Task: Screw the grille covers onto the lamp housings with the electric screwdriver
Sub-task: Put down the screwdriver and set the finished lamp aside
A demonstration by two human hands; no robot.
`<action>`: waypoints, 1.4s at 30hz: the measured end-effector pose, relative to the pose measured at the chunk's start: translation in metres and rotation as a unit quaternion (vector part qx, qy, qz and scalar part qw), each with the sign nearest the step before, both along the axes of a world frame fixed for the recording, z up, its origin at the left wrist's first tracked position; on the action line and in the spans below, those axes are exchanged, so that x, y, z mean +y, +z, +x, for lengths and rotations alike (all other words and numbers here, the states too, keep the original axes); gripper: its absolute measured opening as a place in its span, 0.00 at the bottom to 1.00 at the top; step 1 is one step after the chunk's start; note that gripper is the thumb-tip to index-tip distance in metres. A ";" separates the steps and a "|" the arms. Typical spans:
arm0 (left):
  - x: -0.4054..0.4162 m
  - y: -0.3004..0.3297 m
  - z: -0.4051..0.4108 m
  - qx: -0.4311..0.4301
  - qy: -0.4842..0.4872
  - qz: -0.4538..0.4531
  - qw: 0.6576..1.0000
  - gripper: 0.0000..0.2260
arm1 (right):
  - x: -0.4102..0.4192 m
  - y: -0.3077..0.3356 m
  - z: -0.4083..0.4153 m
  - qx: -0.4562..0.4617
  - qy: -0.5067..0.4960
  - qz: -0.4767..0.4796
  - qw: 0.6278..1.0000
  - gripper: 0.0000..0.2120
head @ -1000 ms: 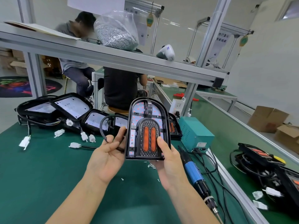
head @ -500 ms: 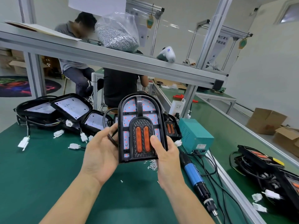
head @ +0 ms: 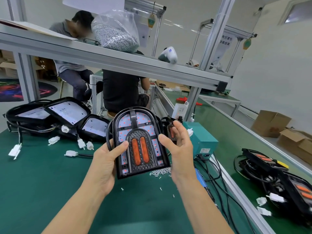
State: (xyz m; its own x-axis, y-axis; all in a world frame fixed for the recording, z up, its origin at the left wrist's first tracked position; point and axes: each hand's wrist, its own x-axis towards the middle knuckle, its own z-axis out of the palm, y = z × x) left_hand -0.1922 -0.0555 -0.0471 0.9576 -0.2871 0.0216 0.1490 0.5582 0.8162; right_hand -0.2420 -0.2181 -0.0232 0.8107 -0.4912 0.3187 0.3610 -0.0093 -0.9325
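An arched black lamp housing (head: 135, 141), its grille cover (head: 140, 152) framing two orange reflectors, is held above the green counter (head: 42, 174). The left hand (head: 108, 159) grips its nine o'clock edge; the right hand (head: 179, 149) hovers loose-fingered at three o'clock. On the shelf at twelve o'clock, a clear bag (head: 116, 29) bulges with screws.

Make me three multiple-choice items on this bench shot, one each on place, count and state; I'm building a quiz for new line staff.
1. Where is the loose screw pile?
A. on the green mat under the lamp housing
B. inside a cardboard box
C. on the blue box

2. How many orange strips show on the held lamp housing?
A. one
B. two
C. four

3. What are the hands doing?
A. driving a screw
B. holding the housing off the mat
C. resting empty

Answers: 1 A, pile lies on the mat; 2 B, two side by side; 3 B, left hand grips it, right hand steadies its edge.
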 end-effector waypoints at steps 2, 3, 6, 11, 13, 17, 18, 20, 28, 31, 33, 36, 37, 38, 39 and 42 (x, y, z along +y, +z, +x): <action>-0.001 -0.003 0.000 -0.007 -0.006 0.017 1.000 0.17 | -0.007 0.001 0.002 0.029 0.022 -0.015 0.999 0.30; -0.002 -0.004 0.000 -0.015 -0.011 0.030 0.999 0.15 | -0.010 0.001 0.003 0.044 0.043 -0.019 0.998 0.29; -0.007 -0.008 0.001 -0.025 -0.036 0.051 0.998 0.11 | -0.019 -0.001 -0.002 0.060 0.092 -0.031 0.994 0.24; -0.025 -0.003 -0.003 -0.036 -0.082 0.078 0.993 0.07 | -0.035 -0.005 -0.021 0.073 0.077 -0.057 0.993 0.24; -0.036 -0.001 -0.005 -0.035 -0.098 0.088 0.991 0.08 | -0.043 -0.007 -0.031 0.078 0.059 -0.063 0.993 0.25; -0.064 0.004 -0.010 -0.036 -0.143 0.114 0.982 0.08 | -0.062 -0.008 -0.052 0.073 0.013 -0.051 0.996 0.25; -0.072 0.005 -0.012 -0.036 -0.156 0.119 0.980 0.08 | -0.067 -0.009 -0.057 0.071 0.002 -0.047 0.996 0.25; -0.089 0.008 -0.017 -0.035 -0.180 0.125 0.975 0.07 | -0.080 -0.009 -0.068 0.069 -0.022 -0.035 0.997 0.25; -0.162 0.011 -0.041 -0.029 -0.267 0.148 0.952 0.06 | -0.131 -0.015 -0.117 0.073 -0.103 -0.016 0.992 0.25; -0.189 0.012 -0.051 -0.033 -0.295 0.169 0.940 0.05 | -0.149 -0.017 -0.135 0.079 -0.130 -0.003 0.988 0.25; -0.206 0.013 -0.057 -0.032 -0.313 0.175 0.933 0.03 | -0.159 -0.017 -0.146 0.087 -0.152 0.008 0.985 0.24; -0.227 0.013 -0.067 -0.028 -0.338 0.177 0.924 0.03 | -0.170 -0.016 -0.161 0.093 -0.184 0.015 0.978 0.23; -0.234 0.012 -0.070 -0.031 -0.346 0.178 0.920 0.03 | -0.172 -0.015 -0.167 0.095 -0.196 0.018 0.976 0.23; -0.239 0.011 -0.073 -0.036 -0.355 0.180 0.917 0.04 | -0.174 -0.015 -0.172 0.093 -0.206 0.016 0.974 0.22; -0.245 0.010 -0.077 -0.041 -0.364 0.182 0.913 0.05 | -0.177 -0.016 -0.178 0.091 -0.216 0.007 0.972 0.22; -0.260 0.006 -0.091 -0.041 -0.393 0.183 0.900 0.05 | -0.183 -0.021 -0.198 0.087 -0.257 -0.006 0.962 0.23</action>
State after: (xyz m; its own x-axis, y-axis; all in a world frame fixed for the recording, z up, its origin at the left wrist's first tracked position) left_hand -0.2835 -0.3159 -0.0413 0.4558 -0.8773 -0.1505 0.3108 -0.0016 0.9505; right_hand -0.4395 -0.4008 -0.0445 0.5031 -0.8388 0.2080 0.1434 -0.1563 -0.9772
